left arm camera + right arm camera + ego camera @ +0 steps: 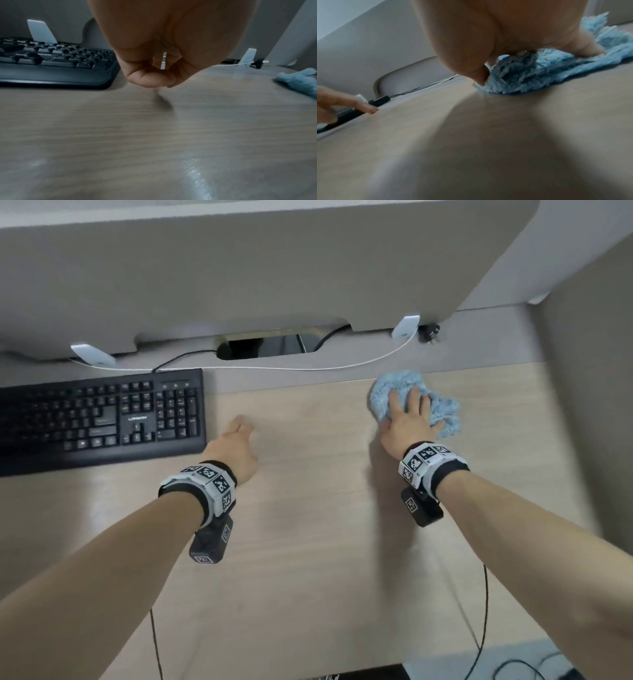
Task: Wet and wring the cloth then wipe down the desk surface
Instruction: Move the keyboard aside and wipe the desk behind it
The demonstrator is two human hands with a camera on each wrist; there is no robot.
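While wiping: right hand (407,422) is pressing flat fingers on the cloth (442,409), far right.
Left hand (236,446): is hovering loosely curled, holding nothing.
Advice: keeping even pressure, overlapping strokes.

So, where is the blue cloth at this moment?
In the head view the blue cloth lies on the far right of the desk, under the right hand, well right of the keyboard.

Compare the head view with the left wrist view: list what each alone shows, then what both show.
Only the head view: the right hand pressing flat on the blue cloth, both wristbands, the cable cutout behind the desk.

Only the left wrist view: the left hand's loosely curled fingers from beneath, holding nothing, and a wet streak on the desk.

Both: the black keyboard, the white cable, the cloth, the wood-grain desk.
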